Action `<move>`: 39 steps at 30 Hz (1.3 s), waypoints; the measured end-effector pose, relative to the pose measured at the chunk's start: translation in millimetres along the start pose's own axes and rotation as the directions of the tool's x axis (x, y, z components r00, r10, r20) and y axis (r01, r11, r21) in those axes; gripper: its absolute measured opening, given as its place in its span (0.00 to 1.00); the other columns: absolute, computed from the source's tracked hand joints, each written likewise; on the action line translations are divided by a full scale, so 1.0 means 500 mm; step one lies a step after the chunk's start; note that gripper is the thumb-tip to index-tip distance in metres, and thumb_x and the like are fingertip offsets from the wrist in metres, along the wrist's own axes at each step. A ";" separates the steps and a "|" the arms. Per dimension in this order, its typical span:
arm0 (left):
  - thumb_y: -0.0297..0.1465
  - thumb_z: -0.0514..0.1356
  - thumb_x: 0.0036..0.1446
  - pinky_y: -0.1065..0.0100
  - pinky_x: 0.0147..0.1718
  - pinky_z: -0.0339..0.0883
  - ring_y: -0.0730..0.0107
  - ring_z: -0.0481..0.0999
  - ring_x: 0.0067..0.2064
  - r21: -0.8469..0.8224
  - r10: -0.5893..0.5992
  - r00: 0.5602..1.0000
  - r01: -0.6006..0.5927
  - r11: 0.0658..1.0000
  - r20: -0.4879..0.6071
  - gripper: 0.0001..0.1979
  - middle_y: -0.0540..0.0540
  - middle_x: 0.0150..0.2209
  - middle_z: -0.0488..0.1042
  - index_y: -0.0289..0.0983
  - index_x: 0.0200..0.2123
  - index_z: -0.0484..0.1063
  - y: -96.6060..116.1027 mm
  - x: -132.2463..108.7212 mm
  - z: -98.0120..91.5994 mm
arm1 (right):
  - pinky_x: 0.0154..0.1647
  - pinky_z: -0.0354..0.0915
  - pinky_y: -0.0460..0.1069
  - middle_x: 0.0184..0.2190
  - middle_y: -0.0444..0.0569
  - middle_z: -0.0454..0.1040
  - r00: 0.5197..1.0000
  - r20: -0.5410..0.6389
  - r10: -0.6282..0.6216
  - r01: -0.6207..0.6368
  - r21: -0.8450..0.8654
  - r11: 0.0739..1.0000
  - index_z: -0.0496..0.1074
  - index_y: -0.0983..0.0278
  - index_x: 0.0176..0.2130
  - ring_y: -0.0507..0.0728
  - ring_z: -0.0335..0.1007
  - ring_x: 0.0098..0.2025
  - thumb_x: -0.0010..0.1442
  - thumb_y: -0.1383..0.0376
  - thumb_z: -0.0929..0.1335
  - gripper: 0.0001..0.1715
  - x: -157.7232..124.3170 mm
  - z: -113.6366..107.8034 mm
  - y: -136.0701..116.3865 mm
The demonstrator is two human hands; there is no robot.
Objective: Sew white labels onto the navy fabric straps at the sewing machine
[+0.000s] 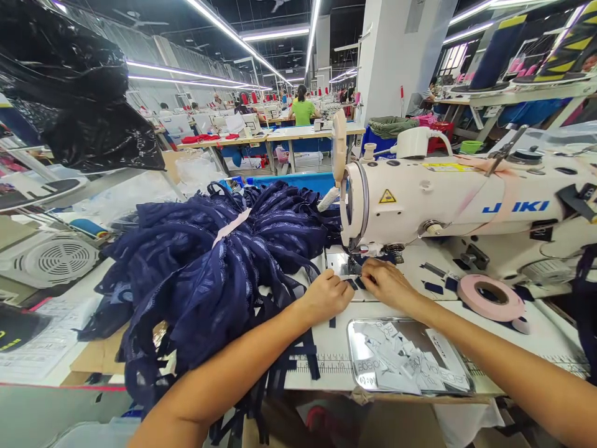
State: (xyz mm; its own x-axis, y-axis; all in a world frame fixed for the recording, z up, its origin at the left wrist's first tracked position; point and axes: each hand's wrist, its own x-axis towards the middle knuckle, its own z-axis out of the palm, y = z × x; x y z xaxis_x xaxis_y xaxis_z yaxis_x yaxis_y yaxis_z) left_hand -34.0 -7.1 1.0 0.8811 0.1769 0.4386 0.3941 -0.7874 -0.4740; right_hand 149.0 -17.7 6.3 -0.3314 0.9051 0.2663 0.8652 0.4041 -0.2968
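My left hand (329, 295) is closed, its fingers pinched on the left end of a small white label (349, 277) in front of the sewing machine's needle plate. My right hand (383, 281) is closed too, with thumb and forefinger at the label's right end and dark fabric beside them. The needle area of the white sewing machine (466, 193) lies just behind both hands. Left of them is a large tied bundle of navy fabric (200, 280). Nearer the table's front edge, a metal tray (353, 348) holds many loose white labels (405, 354).
A roll of pink tape (489, 297) lies right of my right hand, with small navy pieces (433, 287) near it. Black plastic (84, 87) hangs at the upper left. A person in a green top (303, 111) sits at a far table.
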 end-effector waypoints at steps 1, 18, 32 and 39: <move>0.20 0.48 0.57 0.66 0.26 0.52 0.71 0.66 0.22 0.008 -0.009 1.000 0.009 1.000 -0.024 0.10 0.49 0.19 0.67 0.32 0.26 0.65 0.001 0.000 0.002 | 0.32 0.58 0.47 0.28 0.47 0.68 1.000 0.004 0.022 -0.023 0.050 0.998 0.64 0.64 0.23 0.53 0.65 0.30 0.56 0.70 0.60 0.11 0.002 0.004 0.000; 0.21 0.50 0.56 0.65 0.27 0.53 0.69 0.69 0.24 -0.017 0.007 0.987 -0.004 1.000 0.161 0.08 0.47 0.21 0.69 0.30 0.28 0.67 0.007 0.014 -0.004 | 0.28 0.59 0.49 0.29 0.46 0.68 0.996 -0.038 0.085 -0.078 0.162 0.984 0.65 0.62 0.23 0.52 0.64 0.26 0.57 0.66 0.60 0.12 -0.002 0.024 -0.005; 0.21 0.51 0.55 0.66 0.27 0.53 0.69 0.68 0.23 -0.032 0.021 0.991 -0.017 0.999 0.134 0.08 0.47 0.20 0.69 0.31 0.26 0.67 0.005 0.015 0.003 | 0.39 0.65 0.52 0.37 0.50 0.70 0.966 -0.129 -0.224 0.237 0.100 0.966 0.72 0.63 0.40 0.55 0.67 0.39 0.58 0.70 0.60 0.14 -0.038 0.019 0.014; 0.22 0.52 0.56 0.65 0.28 0.55 0.68 0.69 0.26 -0.060 -0.027 0.984 0.038 0.997 0.179 0.08 0.46 0.22 0.69 0.31 0.26 0.67 -0.003 0.016 -0.010 | 0.30 0.65 0.50 0.33 0.53 0.70 0.944 0.017 -0.331 0.312 -0.378 0.871 0.72 0.69 0.36 0.57 0.64 0.34 0.50 0.79 0.62 0.15 -0.047 0.009 -0.030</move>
State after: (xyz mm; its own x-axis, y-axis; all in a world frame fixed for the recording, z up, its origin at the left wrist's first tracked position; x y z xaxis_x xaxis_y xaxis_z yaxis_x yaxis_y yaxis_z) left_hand -28.6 -7.4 9.2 0.9027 0.3006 0.3079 0.4111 -0.8140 -0.4104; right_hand 142.3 -44.6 0.2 -0.6051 0.7227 0.3340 0.7929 0.5847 0.1714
